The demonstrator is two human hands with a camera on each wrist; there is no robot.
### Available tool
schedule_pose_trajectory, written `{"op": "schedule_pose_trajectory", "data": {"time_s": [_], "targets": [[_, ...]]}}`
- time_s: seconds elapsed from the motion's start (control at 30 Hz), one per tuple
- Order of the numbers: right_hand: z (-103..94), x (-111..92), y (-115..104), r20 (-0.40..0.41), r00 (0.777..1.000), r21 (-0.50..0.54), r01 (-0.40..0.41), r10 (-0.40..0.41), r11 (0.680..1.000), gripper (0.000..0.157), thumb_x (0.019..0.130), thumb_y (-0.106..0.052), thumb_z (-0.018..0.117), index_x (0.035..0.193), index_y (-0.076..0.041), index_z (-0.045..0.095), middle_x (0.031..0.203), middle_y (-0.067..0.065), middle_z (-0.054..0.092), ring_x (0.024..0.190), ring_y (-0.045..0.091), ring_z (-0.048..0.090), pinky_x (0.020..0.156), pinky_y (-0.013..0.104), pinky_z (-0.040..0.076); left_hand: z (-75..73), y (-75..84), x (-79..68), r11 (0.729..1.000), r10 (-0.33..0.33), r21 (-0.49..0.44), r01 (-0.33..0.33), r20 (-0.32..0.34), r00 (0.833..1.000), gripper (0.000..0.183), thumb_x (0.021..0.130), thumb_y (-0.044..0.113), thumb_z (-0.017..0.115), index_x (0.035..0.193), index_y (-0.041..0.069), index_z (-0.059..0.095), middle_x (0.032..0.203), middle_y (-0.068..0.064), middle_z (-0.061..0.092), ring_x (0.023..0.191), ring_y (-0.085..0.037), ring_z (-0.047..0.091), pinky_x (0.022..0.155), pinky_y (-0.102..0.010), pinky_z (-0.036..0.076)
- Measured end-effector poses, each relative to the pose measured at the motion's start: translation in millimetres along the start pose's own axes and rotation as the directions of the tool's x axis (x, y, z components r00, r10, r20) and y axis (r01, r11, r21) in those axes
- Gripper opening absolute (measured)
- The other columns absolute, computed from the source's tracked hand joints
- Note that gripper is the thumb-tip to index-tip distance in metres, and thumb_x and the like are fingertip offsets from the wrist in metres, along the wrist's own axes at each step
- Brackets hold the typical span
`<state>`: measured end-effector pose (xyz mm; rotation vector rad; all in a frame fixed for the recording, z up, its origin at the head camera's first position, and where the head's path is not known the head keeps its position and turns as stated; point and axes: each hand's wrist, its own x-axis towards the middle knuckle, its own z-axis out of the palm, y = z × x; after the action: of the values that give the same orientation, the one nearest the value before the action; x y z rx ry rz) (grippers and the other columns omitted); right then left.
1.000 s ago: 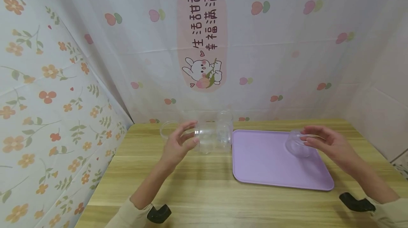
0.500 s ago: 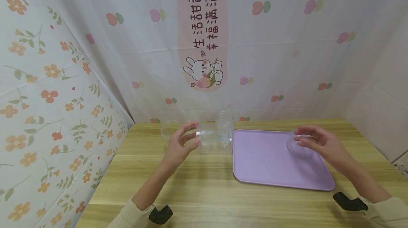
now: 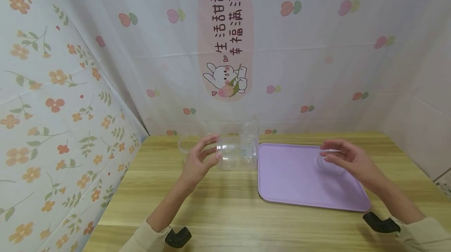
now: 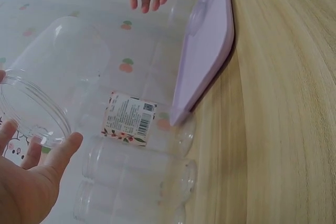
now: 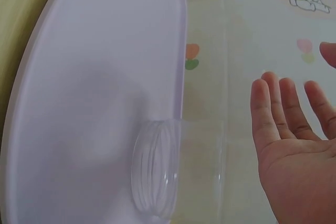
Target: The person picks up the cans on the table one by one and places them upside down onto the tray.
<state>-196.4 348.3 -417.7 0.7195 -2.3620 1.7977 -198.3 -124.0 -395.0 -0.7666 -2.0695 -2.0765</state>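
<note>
- Toward the left, clear round plastic jars (image 4: 139, 177) stand upright on the light wood-grained worktop (image 3: 218, 213); their count cannot be told (one see-through wall runs into the next).
- In front of them, the left hand (image 3: 200, 162) grips a clear cylindrical plastic jar (image 3: 230, 152) by its threaded mouth, holding it on its side above the worktop, its base pointing right.
- Beside the tray, the left wrist view shows a white printed label (image 4: 128, 119) with a barcode, apparently on one of the standing jars.
- Further right, a lilac rectangular tray (image 3: 296, 181) with a raised rim lies flat.
- On its right part a transparent threaded plastic jar (image 5: 157, 171) stands mouth down.
- Over that one, the right hand (image 3: 347, 162) grasps nothing; its fingers are extended and just apart from the jar.
- The step in hand looks like setting jars upside down on the tray: one placed, one in the grip. The next move probably calls for passing the gripped jar across and turning its mouth downward.
</note>
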Motion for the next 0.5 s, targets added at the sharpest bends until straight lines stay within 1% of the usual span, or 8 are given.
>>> {"op": "schedule_pose_trajectory", "data": {"time_s": [0.07, 0.2, 0.3, 0.37, 0.5], "targets": [[2.2, 2, 0, 0.007, 1.000, -0.003, 0.006, -0.006, 1.000, 0.043, 0.096, 0.013, 0.061, 0.137, 0.008, 0.050, 0.131, 0.018, 0.059, 0.116, 0.019, 0.065, 0.089, 0.031, 0.056, 0.8, -0.8, 0.3, 1.000, -0.015, -0.003, 0.015, 0.000, 1.000, 0.055, 0.093, 0.006, 0.068, 0.144, 0.000, 0.050, 0.148, -0.015, 0.044, 0.127, -0.043, 0.050, 0.095, -0.042, 0.054], [8.0, 6, -2, 0.020, 1.000, -0.018, 0.018, -0.018, 1.000, 0.044, 0.096, 0.012, 0.061, 0.138, 0.009, 0.050, 0.131, 0.013, 0.060, 0.116, 0.019, 0.065, 0.089, 0.029, 0.056, 3.8, -2.0, 1.4, 1.000, -0.020, -0.016, 0.020, 0.006, 1.000, 0.055, 0.093, 0.008, 0.069, 0.144, 0.003, 0.051, 0.148, -0.021, 0.043, 0.126, -0.044, 0.051, 0.093, -0.044, 0.055], [12.6, 9, -2, 0.019, 1.000, -0.032, 0.013, -0.013, 0.999, 0.043, 0.097, 0.010, 0.062, 0.138, 0.007, 0.051, 0.131, 0.013, 0.061, 0.115, 0.018, 0.065, 0.088, 0.030, 0.056, 6.7, -2.8, 2.4, 1.000, -0.009, -0.024, 0.009, 0.007, 1.000, 0.054, 0.092, 0.010, 0.070, 0.143, 0.005, 0.053, 0.147, -0.020, 0.044, 0.126, -0.044, 0.051, 0.094, -0.045, 0.055], [15.0, 11, -3, 0.022, 1.000, -0.039, 0.007, -0.006, 0.999, 0.043, 0.097, 0.008, 0.063, 0.139, 0.003, 0.052, 0.131, 0.013, 0.061, 0.116, 0.018, 0.065, 0.088, 0.031, 0.056, 8.5, -3.2, 3.0, 1.000, -0.004, -0.027, 0.004, 0.007, 1.000, 0.054, 0.092, 0.011, 0.070, 0.143, 0.005, 0.053, 0.146, -0.016, 0.045, 0.125, -0.044, 0.052, 0.094, -0.044, 0.055], [18.6, 12, -5, 0.045, 0.999, -0.003, 0.015, -0.015, 1.000, 0.044, 0.097, 0.009, 0.061, 0.140, 0.005, 0.051, 0.132, 0.013, 0.060, 0.117, 0.021, 0.064, 0.090, 0.032, 0.056, 11.6, -4.1, 4.5, 1.000, 0.004, -0.029, -0.004, 0.001, 1.000, 0.056, 0.092, 0.013, 0.071, 0.143, 0.001, 0.052, 0.144, -0.014, 0.047, 0.125, -0.043, 0.052, 0.095, -0.045, 0.054]]}}
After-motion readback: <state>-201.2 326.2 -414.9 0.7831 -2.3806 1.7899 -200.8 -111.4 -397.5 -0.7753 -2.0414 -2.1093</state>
